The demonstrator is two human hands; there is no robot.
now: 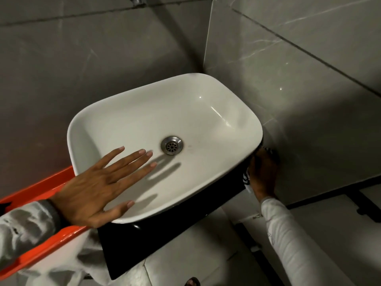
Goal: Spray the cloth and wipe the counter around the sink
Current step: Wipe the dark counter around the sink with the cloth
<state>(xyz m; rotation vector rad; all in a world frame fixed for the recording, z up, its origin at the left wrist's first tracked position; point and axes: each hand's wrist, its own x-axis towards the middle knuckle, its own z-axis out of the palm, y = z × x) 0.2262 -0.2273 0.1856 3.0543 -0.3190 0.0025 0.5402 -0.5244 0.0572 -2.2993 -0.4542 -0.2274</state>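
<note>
1. My right hand (262, 175) is pressed down on the cloth (247, 178) at the narrow black bench (156, 242) edge, in the shadowed gap between the white basin (144, 124) and the grey tiled wall (309, 100). Only a small patterned patch of cloth shows beside my fingers; I cannot tell how tightly the hand is closed on it.
2. My left hand (99, 186) is spread flat and open, holding nothing, over the basin's near rim with fingertips short of the drain (172, 145).
3. No spray bottle in view; I cannot tell whether the cloth is damp.
4. Step in hand, I judge: wiping the bench strip right of the basin.
5. To do it well: keep the cloth flat under my palm, follow the basin's curve, press into the wall corner.
6. The left hand can steady me on the rim.
7. Orange ledge (43, 188) under my left wrist: avoid snagging the sleeve.
</note>
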